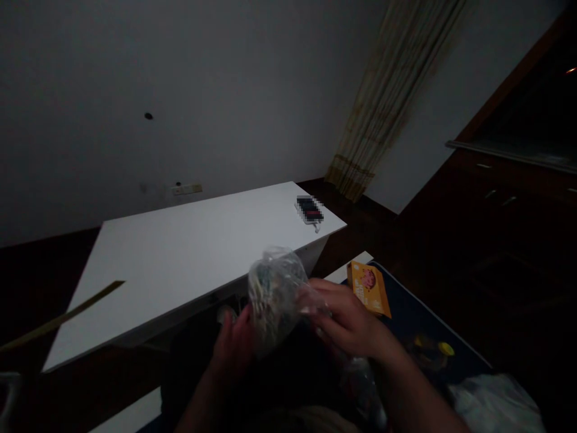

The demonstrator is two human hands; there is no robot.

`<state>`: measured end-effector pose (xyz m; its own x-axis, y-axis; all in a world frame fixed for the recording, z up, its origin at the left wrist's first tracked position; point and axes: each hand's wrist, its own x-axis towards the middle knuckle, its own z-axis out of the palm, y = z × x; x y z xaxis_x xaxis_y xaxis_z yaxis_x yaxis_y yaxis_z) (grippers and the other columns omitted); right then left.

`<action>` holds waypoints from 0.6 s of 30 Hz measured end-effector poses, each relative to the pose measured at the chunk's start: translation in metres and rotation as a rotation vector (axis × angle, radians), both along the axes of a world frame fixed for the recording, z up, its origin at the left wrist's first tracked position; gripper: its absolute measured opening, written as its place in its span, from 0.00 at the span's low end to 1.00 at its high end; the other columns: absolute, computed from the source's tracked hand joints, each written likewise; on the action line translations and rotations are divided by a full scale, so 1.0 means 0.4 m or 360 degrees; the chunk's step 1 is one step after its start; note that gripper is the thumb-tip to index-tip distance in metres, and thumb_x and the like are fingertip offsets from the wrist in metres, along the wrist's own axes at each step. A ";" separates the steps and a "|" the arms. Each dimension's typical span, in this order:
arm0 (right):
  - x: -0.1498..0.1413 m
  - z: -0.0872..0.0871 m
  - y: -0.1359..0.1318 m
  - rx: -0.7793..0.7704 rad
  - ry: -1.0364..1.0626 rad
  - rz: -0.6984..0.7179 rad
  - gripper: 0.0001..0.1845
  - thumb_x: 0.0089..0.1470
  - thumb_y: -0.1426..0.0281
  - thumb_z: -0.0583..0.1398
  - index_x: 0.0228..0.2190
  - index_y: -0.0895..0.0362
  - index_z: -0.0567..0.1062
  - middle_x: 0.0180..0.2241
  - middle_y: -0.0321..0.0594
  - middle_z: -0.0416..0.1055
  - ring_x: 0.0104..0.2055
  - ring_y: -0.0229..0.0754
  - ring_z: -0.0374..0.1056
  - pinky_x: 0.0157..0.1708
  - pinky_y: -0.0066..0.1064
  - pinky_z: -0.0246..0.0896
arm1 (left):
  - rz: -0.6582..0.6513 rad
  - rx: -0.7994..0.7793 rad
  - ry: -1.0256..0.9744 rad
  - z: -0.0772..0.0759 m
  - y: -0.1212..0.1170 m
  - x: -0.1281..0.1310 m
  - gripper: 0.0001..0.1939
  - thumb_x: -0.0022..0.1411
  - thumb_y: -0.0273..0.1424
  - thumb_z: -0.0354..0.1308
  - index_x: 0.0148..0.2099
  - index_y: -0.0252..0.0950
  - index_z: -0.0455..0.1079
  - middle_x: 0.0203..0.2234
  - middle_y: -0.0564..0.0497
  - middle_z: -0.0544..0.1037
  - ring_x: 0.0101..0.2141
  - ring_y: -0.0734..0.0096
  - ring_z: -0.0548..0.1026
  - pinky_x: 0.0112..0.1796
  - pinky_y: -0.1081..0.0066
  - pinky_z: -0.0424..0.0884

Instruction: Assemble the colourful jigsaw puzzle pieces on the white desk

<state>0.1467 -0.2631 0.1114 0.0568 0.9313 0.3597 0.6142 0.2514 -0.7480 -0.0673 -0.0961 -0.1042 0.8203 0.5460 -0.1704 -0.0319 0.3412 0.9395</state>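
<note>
A clear plastic bag (274, 288) with pale, greenish contents hangs in front of me, above my lap. What lies inside is too dim and blurred to name. My right hand (347, 316) pinches the bag's right side, its fingers bent inward over the plastic. On the other side, my left hand (237, 343) grips the bag's lower left, thumb upward and the other fingers mostly hidden. Below my right wrist lies another crinkled clear wrapping (364, 385), partly covered by the forearm.
Beyond the bag stands a long white table (189, 246) with a dark, pixelated object (309, 208) on it. At right, an orange box (369, 288), yellow-capped items (433, 349) and a whitish bag (498, 403) rest on a dark blue surface. A strip (67, 316) crosses at left.
</note>
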 end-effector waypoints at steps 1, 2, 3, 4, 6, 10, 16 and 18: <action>0.003 -0.010 0.058 0.0027 0.0067 0.0064 0.16 0.75 0.62 0.58 0.45 0.44 0.87 0.43 0.42 0.84 0.48 0.51 0.80 0.51 0.44 0.76 | 0.0068 -0.0052 -0.0041 0.037 0.021 -0.010 0.52 0.70 0.73 0.30 0.69 0.45 0.73 0.62 0.36 0.82 0.57 0.39 0.84 0.51 0.38 0.83; 0.008 -0.024 0.112 0.0013 0.0121 0.0131 0.16 0.75 0.62 0.58 0.44 0.45 0.87 0.44 0.41 0.84 0.50 0.52 0.79 0.53 0.46 0.75 | 0.0188 -0.0173 -0.0110 0.076 0.045 -0.020 0.50 0.70 0.73 0.33 0.69 0.45 0.73 0.64 0.37 0.80 0.60 0.37 0.82 0.53 0.36 0.82; 0.015 -0.041 0.165 0.0000 0.0164 0.0209 0.15 0.74 0.62 0.58 0.44 0.45 0.87 0.45 0.40 0.84 0.51 0.52 0.79 0.55 0.48 0.75 | 0.0338 -0.0239 -0.0174 0.113 0.073 -0.029 0.45 0.72 0.71 0.39 0.69 0.45 0.73 0.65 0.38 0.80 0.63 0.38 0.80 0.54 0.37 0.82; 0.024 -0.061 0.215 0.0003 0.0206 0.0280 0.14 0.72 0.61 0.60 0.43 0.46 0.88 0.46 0.40 0.84 0.52 0.52 0.79 0.57 0.49 0.74 | 0.0484 -0.0229 -0.0214 0.148 0.102 -0.034 0.39 0.74 0.67 0.46 0.67 0.45 0.73 0.64 0.40 0.81 0.64 0.40 0.79 0.55 0.39 0.82; 0.043 -0.106 0.311 0.0059 0.0298 0.0342 0.13 0.70 0.60 0.62 0.41 0.47 0.88 0.47 0.40 0.85 0.53 0.52 0.79 0.60 0.49 0.72 | 0.0727 -0.0170 -0.0257 0.209 0.162 -0.034 0.30 0.73 0.59 0.58 0.63 0.42 0.75 0.61 0.41 0.83 0.63 0.45 0.80 0.56 0.45 0.83; 0.085 -0.197 0.485 0.0075 0.0322 0.0146 0.11 0.67 0.60 0.66 0.43 0.49 0.89 0.49 0.42 0.84 0.53 0.51 0.78 0.63 0.50 0.69 | 0.1168 0.0038 -0.0150 0.285 0.296 -0.007 0.26 0.65 0.51 0.70 0.54 0.38 0.76 0.48 0.45 0.86 0.45 0.56 0.86 0.42 0.58 0.87; 0.144 -0.305 0.651 0.0012 0.0047 -0.0135 0.16 0.58 0.68 0.70 0.48 0.55 0.89 0.65 0.52 0.74 0.68 0.58 0.68 0.73 0.54 0.57 | 0.1192 0.0589 0.0208 0.343 0.487 0.048 0.29 0.62 0.55 0.70 0.49 0.34 0.79 0.36 0.45 0.86 0.35 0.59 0.84 0.37 0.63 0.82; 0.156 -0.339 0.670 0.0010 -0.0028 -0.0122 0.24 0.56 0.74 0.67 0.54 0.55 0.87 0.69 0.52 0.71 0.70 0.58 0.67 0.74 0.54 0.56 | 0.1153 0.0761 0.0289 0.357 0.530 0.071 0.26 0.65 0.54 0.68 0.48 0.34 0.81 0.37 0.43 0.86 0.38 0.56 0.84 0.39 0.62 0.83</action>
